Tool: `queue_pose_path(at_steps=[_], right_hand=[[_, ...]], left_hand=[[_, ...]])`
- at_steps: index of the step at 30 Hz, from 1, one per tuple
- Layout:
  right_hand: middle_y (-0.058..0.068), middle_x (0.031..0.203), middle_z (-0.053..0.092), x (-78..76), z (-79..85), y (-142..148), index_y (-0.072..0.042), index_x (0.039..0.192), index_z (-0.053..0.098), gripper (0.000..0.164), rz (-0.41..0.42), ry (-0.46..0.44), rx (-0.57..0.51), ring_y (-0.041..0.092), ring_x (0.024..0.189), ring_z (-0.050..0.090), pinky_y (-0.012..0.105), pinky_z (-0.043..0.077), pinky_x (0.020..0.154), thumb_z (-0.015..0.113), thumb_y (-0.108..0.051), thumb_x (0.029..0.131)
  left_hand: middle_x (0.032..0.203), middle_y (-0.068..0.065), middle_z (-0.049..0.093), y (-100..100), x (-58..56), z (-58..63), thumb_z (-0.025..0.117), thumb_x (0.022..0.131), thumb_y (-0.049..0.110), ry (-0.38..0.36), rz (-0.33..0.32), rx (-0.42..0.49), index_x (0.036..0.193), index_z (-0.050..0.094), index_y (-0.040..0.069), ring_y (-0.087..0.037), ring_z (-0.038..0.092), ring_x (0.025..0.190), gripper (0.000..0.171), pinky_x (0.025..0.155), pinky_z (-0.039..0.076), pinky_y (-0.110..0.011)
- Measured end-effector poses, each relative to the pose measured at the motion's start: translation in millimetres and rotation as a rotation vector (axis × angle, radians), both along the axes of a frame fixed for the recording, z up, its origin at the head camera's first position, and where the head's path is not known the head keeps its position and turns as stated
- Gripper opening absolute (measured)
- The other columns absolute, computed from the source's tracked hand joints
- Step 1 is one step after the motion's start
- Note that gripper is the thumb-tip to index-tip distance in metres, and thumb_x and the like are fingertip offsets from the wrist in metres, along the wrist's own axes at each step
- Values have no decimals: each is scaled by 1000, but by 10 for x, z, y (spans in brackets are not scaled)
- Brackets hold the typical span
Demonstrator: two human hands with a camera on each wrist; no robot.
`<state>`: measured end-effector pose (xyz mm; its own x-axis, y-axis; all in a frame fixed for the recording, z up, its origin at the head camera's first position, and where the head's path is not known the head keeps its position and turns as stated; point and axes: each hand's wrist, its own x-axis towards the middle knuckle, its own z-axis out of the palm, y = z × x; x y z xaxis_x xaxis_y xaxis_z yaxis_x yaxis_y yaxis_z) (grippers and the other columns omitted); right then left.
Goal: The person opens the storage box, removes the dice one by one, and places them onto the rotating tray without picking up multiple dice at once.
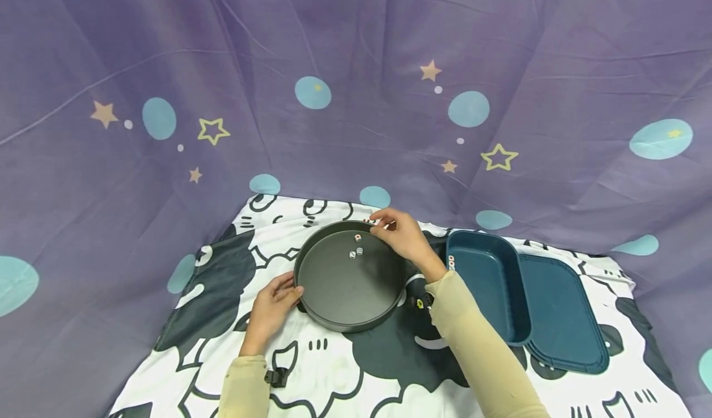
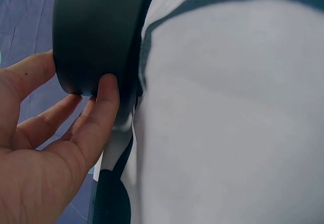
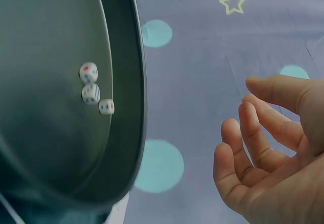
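Note:
A round dark grey pan [image 1: 350, 288] sits in the middle of the cloth-covered surface in the head view. My left hand [image 1: 274, 305] grips its left side, the thumb at the rim; fingers [image 2: 107, 95] press against the outer wall in the left wrist view. Three small white dice lie inside near the far side: one die [image 3: 88, 72] touches or nearly touches a second die [image 3: 91, 94], with a third die [image 3: 107, 107] close by. Near the far right rim hovers my right hand [image 1: 405, 237], apart from the pan in the right wrist view, fingers loosely bent around nothing.
To the right stands a deep blue rectangular container [image 1: 489, 288], with a flat blue lid [image 1: 564, 313] beside it. Several small red-and-white pieces [image 1: 451, 262] show at the container's left edge. A purple curtain [image 1: 356, 140] hangs behind the patterned cloth [image 1: 322, 368].

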<state>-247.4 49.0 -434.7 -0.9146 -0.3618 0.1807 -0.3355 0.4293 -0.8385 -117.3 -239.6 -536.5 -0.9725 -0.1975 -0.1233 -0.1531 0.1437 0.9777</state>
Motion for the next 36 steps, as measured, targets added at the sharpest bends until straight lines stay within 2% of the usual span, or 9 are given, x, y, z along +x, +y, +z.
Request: queue_pose_path(at_steps=[4,12,19,22,24,28,30,31,36], right_hand=[[4,92,68,-8,16,181,-12,116,72,23,-36,5,9,25,84,65,37,55,73,72,-15,93],[9,95,69,-25,-24,676,-8,117,71,25,-91,53,2,27,85,63,36,54,71,73,-15,93],[11,103,64,-44,-145,1142,-10,121,69,28,-187,-3,-20,26,90,61,37,54,74,70,-22,96],[13,104,63,-42,-212,1314,-7,122,68,29,-212,-34,-43,26,91,61,33,54,74,70,-22,97],[18,104,63,12,-179,1372,-2,122,67,29,-218,-53,-59,27,89,61,34,53,73,68,-16,97],[20,100,63,-1,-314,1494,3,120,67,27,-247,-63,-75,31,87,61,28,53,70,68,-11,97],[18,99,64,-45,-449,1564,2,119,68,27,-268,-59,-73,29,86,61,24,51,67,69,-12,96],[16,98,64,-76,-528,1600,2,118,69,27,-280,-59,-66,25,85,61,21,50,67,70,-14,96],[15,95,67,-112,-694,1701,4,115,70,25,-284,-78,-29,14,81,60,20,50,66,70,-10,94]], left_hand=[[136,-22,58,-8,-6,-7,72,94,10,5,-1,-7,140,54,0,-29,62,116,50,87,57,-23],[136,-21,58,-16,-1,3,71,95,12,-4,2,-27,141,53,1,-30,61,118,50,87,57,-22],[138,-21,56,1,-4,20,71,96,14,-15,-1,-43,142,53,1,-31,60,120,51,87,56,-21],[137,-20,57,8,-2,27,71,96,15,-14,1,-53,141,53,2,-31,60,120,50,86,56,-19],[137,-20,58,9,1,28,71,96,15,-13,4,-63,141,54,2,-30,60,120,50,85,56,-19],[136,-20,58,11,0,21,71,95,14,-8,5,-68,140,55,2,-30,61,119,49,85,56,-18],[136,-20,58,14,-2,18,71,95,13,-7,4,-61,140,55,2,-31,61,119,49,85,56,-19],[136,-20,58,15,-2,19,71,95,13,-6,3,-56,140,54,2,-31,61,119,49,85,56,-19],[136,-20,58,13,-2,20,71,95,12,-4,-2,-46,140,55,2,-31,61,119,49,85,56,-19]])
